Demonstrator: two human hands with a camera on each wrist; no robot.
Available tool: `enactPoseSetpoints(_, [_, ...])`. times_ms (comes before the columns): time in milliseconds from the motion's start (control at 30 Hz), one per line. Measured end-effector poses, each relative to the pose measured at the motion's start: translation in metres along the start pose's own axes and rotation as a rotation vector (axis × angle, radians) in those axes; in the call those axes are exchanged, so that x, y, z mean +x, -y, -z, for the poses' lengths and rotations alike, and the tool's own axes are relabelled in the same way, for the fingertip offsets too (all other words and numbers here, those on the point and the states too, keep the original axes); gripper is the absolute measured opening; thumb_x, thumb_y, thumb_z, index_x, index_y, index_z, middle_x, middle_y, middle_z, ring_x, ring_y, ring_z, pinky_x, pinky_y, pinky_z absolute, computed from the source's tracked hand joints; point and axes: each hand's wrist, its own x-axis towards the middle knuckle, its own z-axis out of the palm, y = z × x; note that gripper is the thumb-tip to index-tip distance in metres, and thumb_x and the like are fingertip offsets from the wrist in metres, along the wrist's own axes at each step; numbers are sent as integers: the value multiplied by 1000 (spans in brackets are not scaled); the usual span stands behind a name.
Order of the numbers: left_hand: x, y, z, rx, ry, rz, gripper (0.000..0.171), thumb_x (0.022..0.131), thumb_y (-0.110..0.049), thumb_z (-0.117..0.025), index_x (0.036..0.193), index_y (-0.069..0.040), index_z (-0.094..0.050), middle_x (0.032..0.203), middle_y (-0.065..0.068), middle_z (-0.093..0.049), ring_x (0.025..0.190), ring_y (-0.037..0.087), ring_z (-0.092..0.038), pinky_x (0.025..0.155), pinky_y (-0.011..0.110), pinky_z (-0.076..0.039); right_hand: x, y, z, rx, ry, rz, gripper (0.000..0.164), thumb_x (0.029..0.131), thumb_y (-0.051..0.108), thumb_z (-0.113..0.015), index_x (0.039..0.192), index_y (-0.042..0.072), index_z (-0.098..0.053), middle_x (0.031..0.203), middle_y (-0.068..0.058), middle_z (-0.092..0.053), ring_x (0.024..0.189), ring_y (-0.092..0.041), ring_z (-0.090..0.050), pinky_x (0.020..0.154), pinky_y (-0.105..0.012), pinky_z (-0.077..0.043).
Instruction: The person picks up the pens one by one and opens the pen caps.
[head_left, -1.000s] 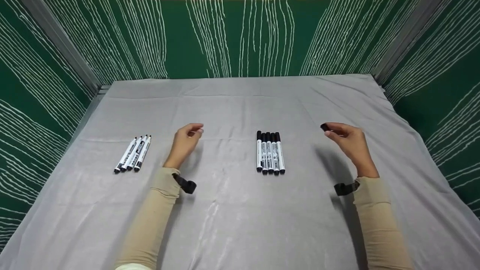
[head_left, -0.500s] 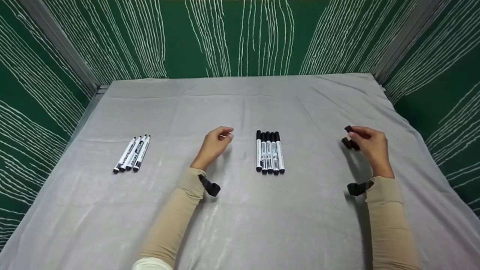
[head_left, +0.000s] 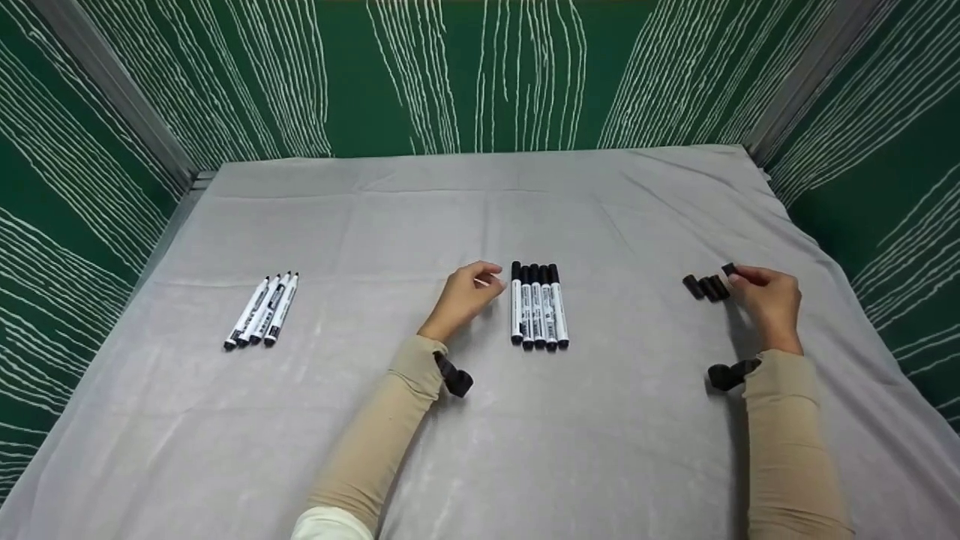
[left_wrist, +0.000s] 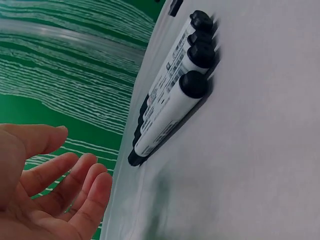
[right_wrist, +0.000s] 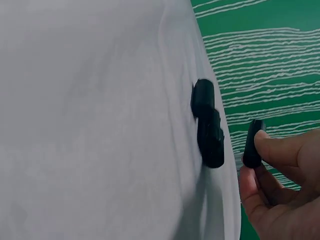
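Thumb and fingers of my right hand [head_left: 771, 301] pinch a black marker cap [right_wrist: 253, 144], held just right of a row of 3 loose black caps [head_left: 706, 288] on the cloth. My left hand [head_left: 463, 296] hovers beside the middle row of capped white markers [head_left: 539, 307], fingers loosely bent and holding nothing. In the left wrist view a gap shows between that hand and the nearest marker [left_wrist: 170, 117]. Over on the left lie several uncapped markers [head_left: 261, 311], side by side and slanted, tips pointing away from me.
A wrinkled grey cloth [head_left: 585, 435] covers the table. Green panels [head_left: 360, 75] with white wavy lines stand behind and at both sides. A black wrist camera [head_left: 454, 375] sits on the left sleeve, another [head_left: 733, 374] on the right.
My left hand has moved right, from near the uncapped markers to the middle row. My right hand has carried its cap rightward and lower, and the loose caps have come into sight.
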Motion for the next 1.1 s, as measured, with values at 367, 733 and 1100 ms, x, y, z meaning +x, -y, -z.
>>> enactPoseSetpoints(367, [10,0,-22,23,74,134,46,85,-19,-71,124,2,-57,97,13,-67,64,9,-55,57,20,-45,3,-14,2,-6,21,-70,42,92,22,-60,127,-1,-60,68,34,-44,79,7,-44,76,-13,-39])
enactPoseSetpoints(733, [15,6,-32,47,58,189,52,77,-19,-80,118,3,-58,84,4,-58,66,11,-52,59,20,-43,5,-17,0,-27,35,-92,39,92,20,-61,125,-1,-62,78,26,-52,85,2,-48,75,-13,-40])
enactPoseSetpoints(1100, [20,8,-31,29,71,251,44,76,-14,-79,112,3,-60,77,2,-58,61,9,-53,59,20,-46,2,-18,1,-21,66,-52,40,93,21,-59,126,-3,-60,73,31,-45,82,6,-44,75,-13,-39])
